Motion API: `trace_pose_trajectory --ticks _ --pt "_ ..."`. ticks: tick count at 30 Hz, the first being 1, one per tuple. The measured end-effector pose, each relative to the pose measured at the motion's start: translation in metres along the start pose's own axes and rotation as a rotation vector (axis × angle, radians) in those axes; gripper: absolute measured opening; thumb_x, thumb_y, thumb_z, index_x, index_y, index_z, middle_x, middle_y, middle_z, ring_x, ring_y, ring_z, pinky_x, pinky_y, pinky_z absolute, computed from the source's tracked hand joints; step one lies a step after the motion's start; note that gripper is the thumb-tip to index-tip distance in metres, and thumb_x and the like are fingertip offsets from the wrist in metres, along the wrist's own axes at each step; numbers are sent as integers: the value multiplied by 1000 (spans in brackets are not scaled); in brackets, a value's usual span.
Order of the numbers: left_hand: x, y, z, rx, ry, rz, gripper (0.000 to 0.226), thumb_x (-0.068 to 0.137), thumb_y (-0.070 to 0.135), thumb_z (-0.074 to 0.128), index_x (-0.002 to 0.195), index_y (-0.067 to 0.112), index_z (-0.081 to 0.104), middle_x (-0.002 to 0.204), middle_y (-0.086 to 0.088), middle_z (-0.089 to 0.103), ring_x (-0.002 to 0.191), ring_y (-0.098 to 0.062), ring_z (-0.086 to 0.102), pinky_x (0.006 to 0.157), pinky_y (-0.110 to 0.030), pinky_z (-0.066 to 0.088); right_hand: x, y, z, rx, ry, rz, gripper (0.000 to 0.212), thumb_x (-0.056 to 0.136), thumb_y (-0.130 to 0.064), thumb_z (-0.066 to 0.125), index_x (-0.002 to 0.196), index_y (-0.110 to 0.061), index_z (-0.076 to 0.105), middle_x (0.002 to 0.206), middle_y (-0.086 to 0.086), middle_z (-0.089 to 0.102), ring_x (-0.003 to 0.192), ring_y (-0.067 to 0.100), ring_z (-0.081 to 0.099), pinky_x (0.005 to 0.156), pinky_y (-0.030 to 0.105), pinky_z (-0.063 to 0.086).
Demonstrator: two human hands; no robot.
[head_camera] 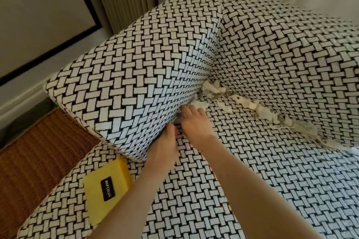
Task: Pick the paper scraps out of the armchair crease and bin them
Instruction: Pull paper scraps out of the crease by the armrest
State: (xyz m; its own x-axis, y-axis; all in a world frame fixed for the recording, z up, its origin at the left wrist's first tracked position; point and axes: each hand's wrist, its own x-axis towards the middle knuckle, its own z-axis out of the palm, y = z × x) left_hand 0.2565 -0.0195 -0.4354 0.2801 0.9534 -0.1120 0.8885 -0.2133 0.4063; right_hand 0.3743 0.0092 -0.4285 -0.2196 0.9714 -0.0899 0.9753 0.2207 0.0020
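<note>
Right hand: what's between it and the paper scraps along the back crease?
Head view: bare woven seat cushion plus a few loose scraps, the nearest almost at the right hand. The paper scraps lie just beyond.

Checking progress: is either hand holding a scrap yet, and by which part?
Cannot be told: left hand digs into the crease; right hand just reaches the nearest scrap.

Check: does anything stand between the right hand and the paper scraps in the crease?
Nothing visible does. The right hand lies on the seat, reaching right up to the nearest paper scraps; the rest lie uncovered along the crease.
</note>
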Motion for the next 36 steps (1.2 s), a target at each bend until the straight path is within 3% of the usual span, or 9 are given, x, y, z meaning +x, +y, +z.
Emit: trace_pose_trajectory --ticks 5,8,11,15,19,23,27,31,36 --pt "-1 13 13 -193 52 -143 20 88 8 54 105 13 46 70 4 51 53 -7 48 42 -13 33 21 5 17 0 -81 196 41 90 -13 49 131 -10 45 146 13 29 136 31 22 111 47 20" --pt "8 28 29 -387 26 -298 48 88 9 53 132 9 34 115 -4 59 96 -16 61 77 -21 50 32 5 24 68 1 203 31 71 -16 72 101 -9 68 117 10 61 116 31 49 94 42 42" --pt "22 40 30 -626 12 -493 64 86 8 51 143 13 22 142 -2 41 127 -22 44 109 -36 35 36 15 35 172 108 154 26 46 -10 84 69 -10 72 76 6 71 81 28 65 65 30 54" --pt "38 48 32 -696 -62 -651 64 79 9 46 140 15 26 132 -11 50 118 -31 51 102 -48 41 19 25 38 421 257 175 32 41 8 77 68 -6 68 66 6 67 64 25 63 57 21 47" --pt "47 57 25 -807 -70 -596 54 83 10 42 135 22 33 129 -1 52 119 -20 51 102 -40 43 -6 26 34 670 372 296 12 73 -9 57 73 -7 69 68 6 67 63 25 62 60 14 39" --pt "59 60 14 -889 -126 -512 59 91 -2 39 143 21 24 132 3 46 120 -16 48 104 -33 41 -8 29 22 722 426 302 17 72 -7 59 84 -6 71 77 10 65 68 27 61 55 33 55" --pt "69 56 18 -927 -134 -466 57 88 -6 38 138 22 36 127 0 53 111 -17 54 91 -28 50 12 44 28 507 199 389 59 76 -14 62 133 -21 46 137 20 42 125 42 38 99 55 38" --pt "79 57 22 -997 -132 -556 30 92 2 35 104 19 56 90 -3 62 75 -21 56 61 -30 44 33 53 39 518 30 278 68 83 -13 59 143 -11 26 153 14 18 143 30 8 118 43 4" --pt "77 61 15 -1125 -86 -564 17 91 6 47 83 19 55 85 0 60 81 -14 57 65 -21 45 33 45 43 642 263 232 47 62 8 71 107 -1 63 102 14 66 94 32 62 83 43 53"
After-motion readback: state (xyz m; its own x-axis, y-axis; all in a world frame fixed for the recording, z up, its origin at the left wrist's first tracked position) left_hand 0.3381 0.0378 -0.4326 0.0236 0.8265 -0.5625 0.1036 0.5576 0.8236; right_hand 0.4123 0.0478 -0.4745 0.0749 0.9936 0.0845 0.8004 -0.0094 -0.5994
